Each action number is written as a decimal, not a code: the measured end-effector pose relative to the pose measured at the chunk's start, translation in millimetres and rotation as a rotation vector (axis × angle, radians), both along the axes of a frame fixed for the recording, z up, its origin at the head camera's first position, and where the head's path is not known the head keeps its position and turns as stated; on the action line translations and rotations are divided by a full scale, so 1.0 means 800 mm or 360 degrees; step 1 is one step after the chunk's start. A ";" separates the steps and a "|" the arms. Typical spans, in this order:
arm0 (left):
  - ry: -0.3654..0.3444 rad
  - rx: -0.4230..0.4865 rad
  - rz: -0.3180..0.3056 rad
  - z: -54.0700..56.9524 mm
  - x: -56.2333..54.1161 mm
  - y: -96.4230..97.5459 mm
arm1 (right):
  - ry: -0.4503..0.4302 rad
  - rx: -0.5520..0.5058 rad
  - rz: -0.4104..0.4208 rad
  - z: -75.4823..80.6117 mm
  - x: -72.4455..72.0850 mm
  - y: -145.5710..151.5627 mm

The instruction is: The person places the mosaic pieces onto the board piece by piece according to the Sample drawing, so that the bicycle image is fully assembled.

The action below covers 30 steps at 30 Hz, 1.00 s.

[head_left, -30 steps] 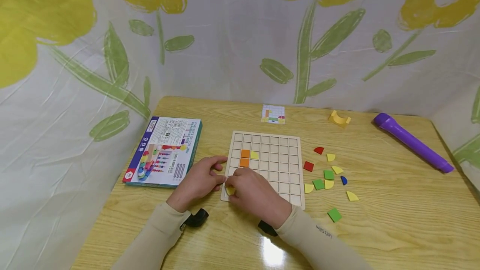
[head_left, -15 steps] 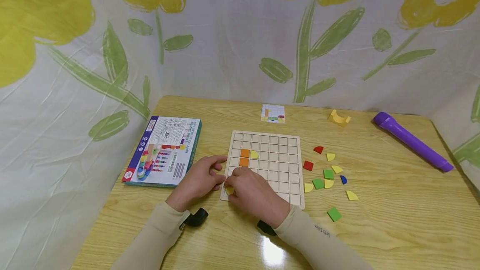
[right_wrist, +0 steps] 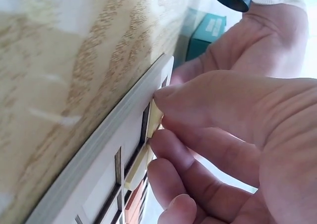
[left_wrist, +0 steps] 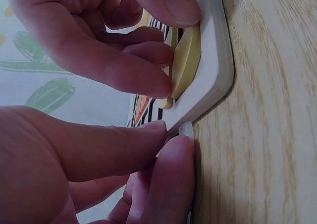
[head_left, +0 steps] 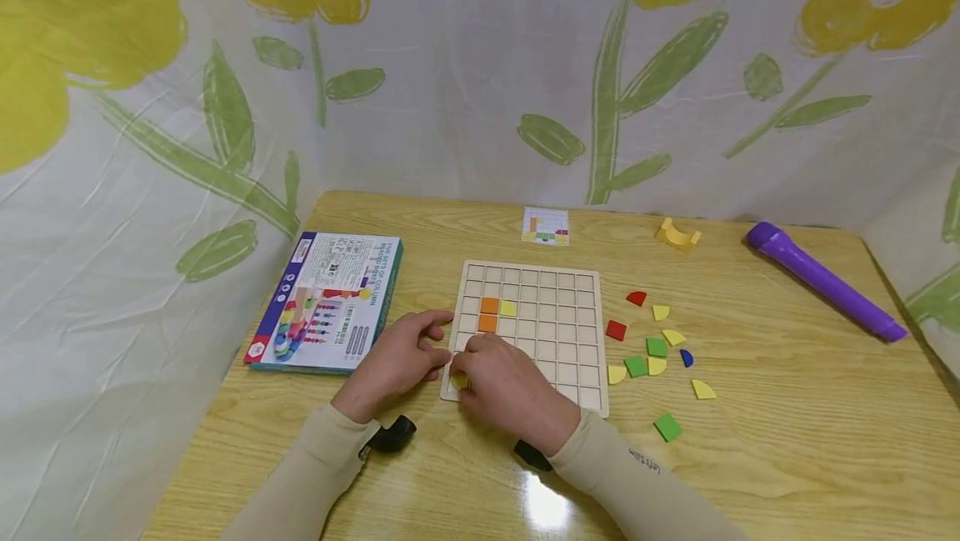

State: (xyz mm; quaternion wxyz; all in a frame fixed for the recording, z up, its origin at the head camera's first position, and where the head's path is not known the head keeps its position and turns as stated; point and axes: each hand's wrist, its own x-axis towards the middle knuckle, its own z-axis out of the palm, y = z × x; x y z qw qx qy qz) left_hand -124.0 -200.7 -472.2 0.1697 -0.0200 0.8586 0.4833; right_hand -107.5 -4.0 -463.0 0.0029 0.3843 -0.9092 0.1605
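Note:
A wooden grid board lies on the table. My right hand pinches a yellow piece between thumb and fingers over the board's near-left corner. In the left wrist view this piece stands tilted against the cells. Another yellow piece shows right beside it in the right wrist view. My left hand holds the board's left edge between thumb and finger. Two orange squares and a yellow piece sit in cells further up. The right hand hides several cells in the head view.
Right of the board lie loose pieces: red squares and wedges, green squares, yellow pieces and a blue half-round. A pattern card, yellow arch and purple microphone-shaped stick lie behind. A box lies left.

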 end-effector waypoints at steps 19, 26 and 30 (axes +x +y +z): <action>-0.0044 0.0014 0.0019 -0.002 0.002 -0.001 | -0.0052 -0.0059 -0.0264 0.015 -0.003 0.131; -0.0043 0.0011 0.0022 0.001 0.004 0.001 | 0.0008 -0.0030 -0.0400 0.010 0.004 0.208; -0.0049 0.0013 0.0017 0.002 0.003 0.002 | 0.0028 -0.0040 -0.0438 0.009 0.007 0.239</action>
